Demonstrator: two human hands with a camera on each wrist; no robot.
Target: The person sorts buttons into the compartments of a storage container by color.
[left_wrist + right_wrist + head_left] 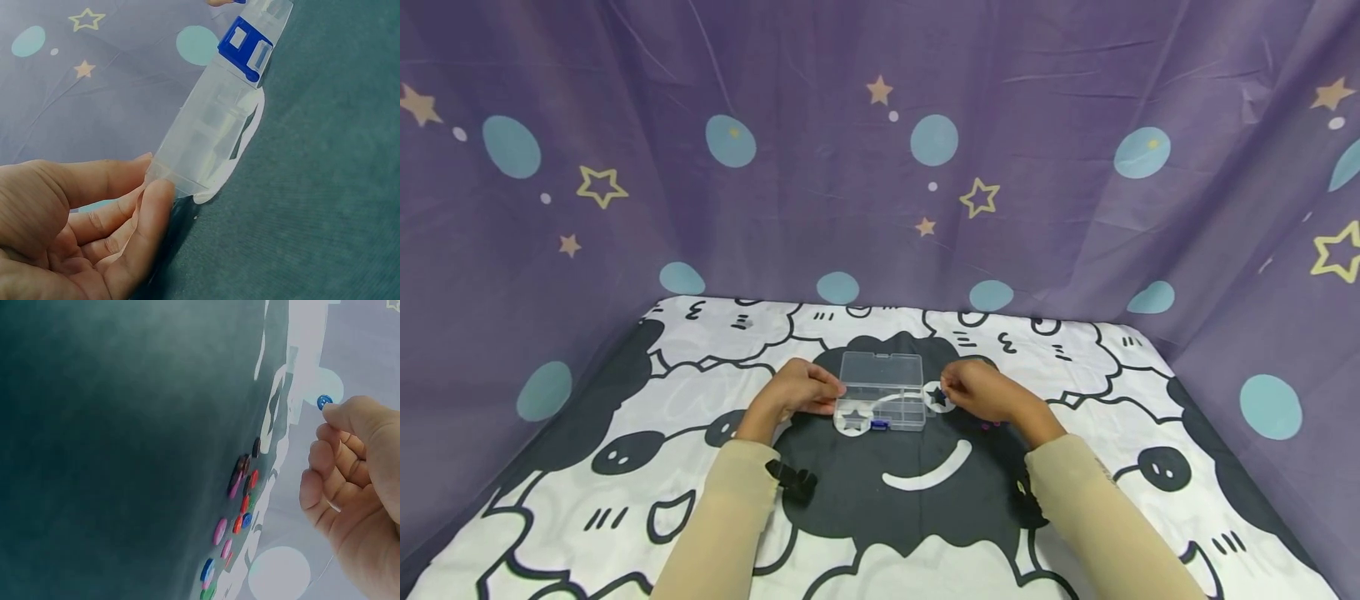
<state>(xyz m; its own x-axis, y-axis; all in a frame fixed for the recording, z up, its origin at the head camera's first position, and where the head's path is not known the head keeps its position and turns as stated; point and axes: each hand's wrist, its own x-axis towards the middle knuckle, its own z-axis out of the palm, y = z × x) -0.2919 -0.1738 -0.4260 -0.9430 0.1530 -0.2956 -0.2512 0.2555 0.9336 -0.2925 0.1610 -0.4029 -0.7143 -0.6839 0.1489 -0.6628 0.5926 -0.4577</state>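
Pinching at 9 o'clock: my left hand (801, 387) grips one end of the clear plastic compartment box (891, 408), thumb and fingers parted only by the plastic between them.
Pinching at 3 o'clock: my right hand (983, 392) holds a small blue button (324, 402), thumb and forefinger nearly meeting on it, the other fingers curled loosely toward my palm.
Box position: between my two hands, on the black sheep face of the printed cloth (955, 521).
Lid (882, 369): clear, standing open toward 12 o'clock.
Blue latch (879, 425): on the box's near edge, around 6 o'clock.
Compartments: divided by thin walls; I cannot tell what they contain.
Loose buttons (220, 531): pink, red, blue, green and dark ones, scattered on the cloth toward 4 o'clock from the box, some overlapping.
Sleeves (722, 500): pale beige, reaching in from 7 and 5 o'clock.
Curtain (820, 192): purple, patterned with stars and teal ovals, hanging beyond at 12 o'clock.
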